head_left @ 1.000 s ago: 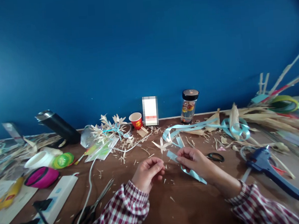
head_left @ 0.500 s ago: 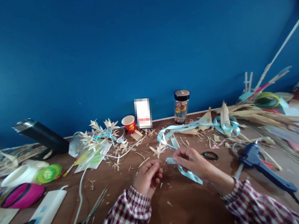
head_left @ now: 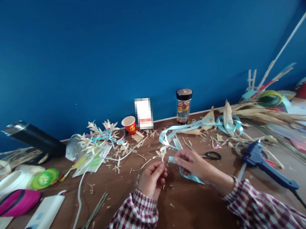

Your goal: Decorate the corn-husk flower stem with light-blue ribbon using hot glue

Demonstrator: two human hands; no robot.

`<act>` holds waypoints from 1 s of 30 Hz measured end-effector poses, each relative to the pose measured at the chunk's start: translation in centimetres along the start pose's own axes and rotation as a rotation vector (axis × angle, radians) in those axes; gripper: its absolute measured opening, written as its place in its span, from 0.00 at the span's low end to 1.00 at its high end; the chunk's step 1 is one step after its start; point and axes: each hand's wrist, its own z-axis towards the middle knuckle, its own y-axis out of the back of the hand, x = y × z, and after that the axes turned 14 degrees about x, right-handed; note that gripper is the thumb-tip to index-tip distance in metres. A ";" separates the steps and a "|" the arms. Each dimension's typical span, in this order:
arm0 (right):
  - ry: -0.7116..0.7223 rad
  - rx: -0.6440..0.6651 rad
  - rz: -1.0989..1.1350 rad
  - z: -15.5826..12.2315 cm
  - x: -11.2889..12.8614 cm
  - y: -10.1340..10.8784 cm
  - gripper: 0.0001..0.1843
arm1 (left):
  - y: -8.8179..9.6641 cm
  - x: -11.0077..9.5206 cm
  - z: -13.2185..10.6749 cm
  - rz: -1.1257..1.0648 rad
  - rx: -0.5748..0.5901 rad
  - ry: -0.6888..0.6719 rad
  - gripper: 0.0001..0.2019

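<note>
My left hand [head_left: 153, 176] is closed, thumb and fingertips pinching the base of a small cream corn-husk flower [head_left: 161, 152] whose petals point up and away. To its right, my right hand [head_left: 191, 164] pinches a light blue ribbon [head_left: 191, 177]. The ribbon's short end sticks out left of the fingers, close to the flower but seemingly apart from it. Its lower part hangs beneath the palm. More blue ribbon [head_left: 178, 127] loops across the table behind the hands. Partly hidden behind my right hand lie black-handled scissors [head_left: 213, 155].
A blue glue gun [head_left: 267, 169] lies at right, near dry husks [head_left: 277, 110]. Husk flowers with blue stems [head_left: 99, 136], a red paper cup [head_left: 129, 125] and a lidded glass bottle [head_left: 184, 107] line the back. Scissors [head_left: 96, 206], a white cable [head_left: 80, 195] and a power strip [head_left: 42, 221] are at left.
The flower stands more upright at my left fingertips. My right hand has moved slightly left with the ribbon, and the ribbon's end is nearer the flower. The view has shifted a little.
</note>
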 end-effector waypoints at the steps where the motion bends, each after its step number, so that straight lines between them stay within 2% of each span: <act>1: -0.010 0.011 -0.030 0.0 0.0 0.0 0.12 | 0.0 0.1 0.0 -0.007 0.000 0.007 0.12; 5: -0.038 0.010 -0.082 0.0 0.0 -0.1 0.11 | 0.2 0.4 0.1 -0.025 0.007 0.016 0.13; 10: -0.055 -0.044 0.015 0.2 -0.2 -0.7 0.12 | 0.7 0.8 0.1 -0.046 0.074 -0.010 0.16; 13: -0.050 -0.058 0.045 0.4 -0.2 -0.9 0.13 | 0.6 0.6 -0.1 -0.046 0.105 0.019 0.19; 19: -0.038 -0.076 0.098 0.6 -0.4 -1.3 0.12 | 0.1 0.1 -0.3 -0.072 0.118 0.097 0.15; 30: -0.047 -0.075 0.185 0.8 -0.7 -1.8 0.12 | 0.1 0.2 -0.4 -0.095 0.099 0.120 0.10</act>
